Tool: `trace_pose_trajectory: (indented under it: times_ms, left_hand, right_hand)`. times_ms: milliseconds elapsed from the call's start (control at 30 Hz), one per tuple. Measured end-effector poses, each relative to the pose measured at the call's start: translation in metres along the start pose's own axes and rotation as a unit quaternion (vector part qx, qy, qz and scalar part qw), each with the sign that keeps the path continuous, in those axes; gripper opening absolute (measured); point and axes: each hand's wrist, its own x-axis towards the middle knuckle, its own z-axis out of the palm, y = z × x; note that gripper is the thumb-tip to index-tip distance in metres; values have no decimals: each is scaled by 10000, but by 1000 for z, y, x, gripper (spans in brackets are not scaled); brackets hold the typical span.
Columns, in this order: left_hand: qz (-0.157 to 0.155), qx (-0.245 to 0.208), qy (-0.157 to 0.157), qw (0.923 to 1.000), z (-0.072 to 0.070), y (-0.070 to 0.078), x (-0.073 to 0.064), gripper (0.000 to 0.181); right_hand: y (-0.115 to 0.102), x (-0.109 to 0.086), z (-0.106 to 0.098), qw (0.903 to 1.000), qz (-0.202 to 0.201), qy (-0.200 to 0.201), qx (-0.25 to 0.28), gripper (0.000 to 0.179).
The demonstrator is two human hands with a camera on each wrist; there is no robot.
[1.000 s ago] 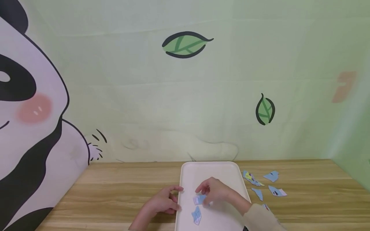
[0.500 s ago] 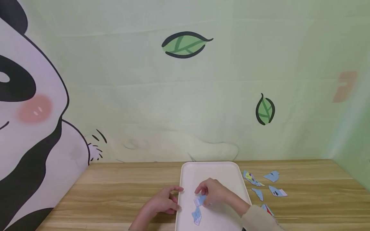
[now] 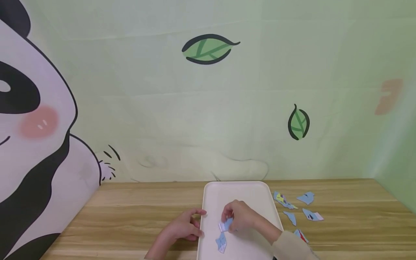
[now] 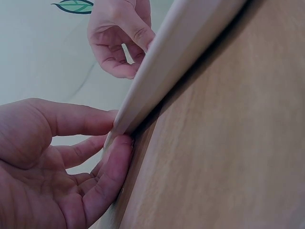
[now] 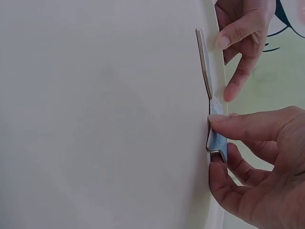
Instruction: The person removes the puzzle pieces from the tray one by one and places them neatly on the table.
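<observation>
My right hand [image 3: 242, 216] pinches a blue and pale-pink jigsaw puzzle piece [image 3: 225, 226] low over or on the white tray [image 3: 247, 193]. In the right wrist view, thumb and fingers hold opposite edges of that thick piece [image 5: 218, 141]. Just below it lies a second blue puzzle piece [image 3: 221, 242], its top close to the held one; whether they interlock I cannot tell. My left hand [image 3: 186, 225] rests at the tray's left rim, index finger and thumb spread apart and touching the edge. In the left wrist view, its fingertips meet the rim [image 4: 157, 67].
Several loose puzzle pieces lie on the wooden table [image 3: 146, 202] right of the tray, among them a yellow-and-blue piece [image 3: 283, 200], a blue piece [image 3: 306, 197] and a red-marked piece [image 3: 301, 235] beside the right sleeve [image 3: 294, 247]. A printed cloth backdrop [image 3: 156, 108] stands behind.
My right hand has turned the pinched puzzle piece slightly and brought it nearer the lower piece; its index finger has drawn in. The sleeve uncovers more of the red-marked piece. My left hand stays put.
</observation>
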Motion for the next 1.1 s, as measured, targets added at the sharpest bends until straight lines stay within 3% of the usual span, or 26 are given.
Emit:
trace_pose_trajectory:
  times_ms: [333,767,1100]
  left_hand:
    - [11,27,37,10000,0,-2,1,57]
    - [22,67,51,10000,0,-4,2,57]
    - [-9,113,31,9999,0,-3,2,58]
  right_hand:
    - [2,-4,-4,9989,126,-285,354,17]
    - [8,-10,-17,9937,506,-433,898,24]
    - [16,-16,-43,9927,228,-453,1094,28]
